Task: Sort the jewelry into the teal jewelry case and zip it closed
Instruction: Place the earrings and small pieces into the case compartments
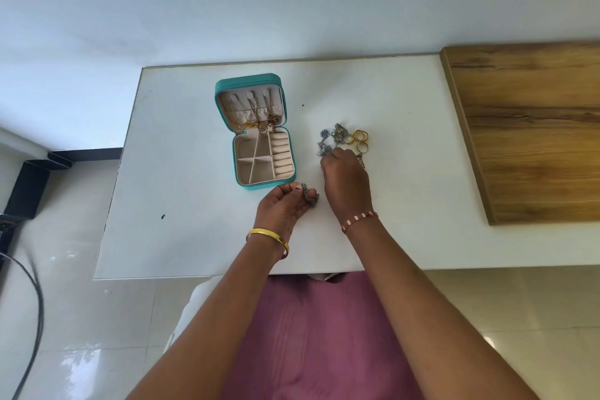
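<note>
The white rectangular table (194, 237) carries all items. A brown wood-grain board (535, 127) lies on it well to the right of both hands. The square teal zip jewelry case (256, 133) lies open just beyond the left hand (285, 204), its lid tilted back, with gold and silver chains hanging in the lid and its cream divided tray facing up. The left hand, palm up, has its fingers curled around a small dark silver ornament (308, 195). The right hand (345, 178), palm down, has its fingers bent onto the loose pile; whether it pinches a piece cannot be told. Just beyond its fingertips lie silver and blue earrings (331, 136) and, beside them, gold rings (358, 140).
</note>
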{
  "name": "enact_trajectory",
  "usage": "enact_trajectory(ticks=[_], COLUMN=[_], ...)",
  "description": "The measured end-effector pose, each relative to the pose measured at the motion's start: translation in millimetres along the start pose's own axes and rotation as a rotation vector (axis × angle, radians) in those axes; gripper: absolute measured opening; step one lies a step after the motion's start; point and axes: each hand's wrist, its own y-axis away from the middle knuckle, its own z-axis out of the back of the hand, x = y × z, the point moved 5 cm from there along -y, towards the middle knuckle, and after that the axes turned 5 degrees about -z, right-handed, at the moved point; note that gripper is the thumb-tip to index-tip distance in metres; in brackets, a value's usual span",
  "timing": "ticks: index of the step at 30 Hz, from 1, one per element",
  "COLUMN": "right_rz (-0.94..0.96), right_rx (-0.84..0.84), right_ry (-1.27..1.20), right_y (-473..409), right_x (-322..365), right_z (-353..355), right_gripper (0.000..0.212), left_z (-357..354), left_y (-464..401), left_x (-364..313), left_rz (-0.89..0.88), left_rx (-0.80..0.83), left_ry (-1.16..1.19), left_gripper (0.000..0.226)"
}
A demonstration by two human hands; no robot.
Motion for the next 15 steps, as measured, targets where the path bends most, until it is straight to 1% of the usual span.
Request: enact_trajectory(ticks=[4,8,12,15], right_rz=[0.004,-0.014,-0.132,-0.243], right_rx=[-0.027,0.057,0.208,0.192], right_ry=[-0.072,-0.126,-0.287,-0.451], right_y=[29.5,60.1,65.4,57.8], right_x=[-10.2,-22.7,-35.0,-41.3], right_z=[0.9,1.6,5.1,13.9], right_gripper=[0.022,0.021,0.017,0.012], left_z=[0.7,1.2,1.1,0.6], left_y=[0.0,1.1,1.5,1.8], left_x=[0.6,0.8,1.1,0.9], left_rz=[-0.024,-0.035,-0.033,-0.038], left_rx=[-0.002,0.001,-0.007,-0.005], left_ry=[0.009,0.017,0.002,0.016], left_gripper=[0.016,0.017,0.018,0.018])
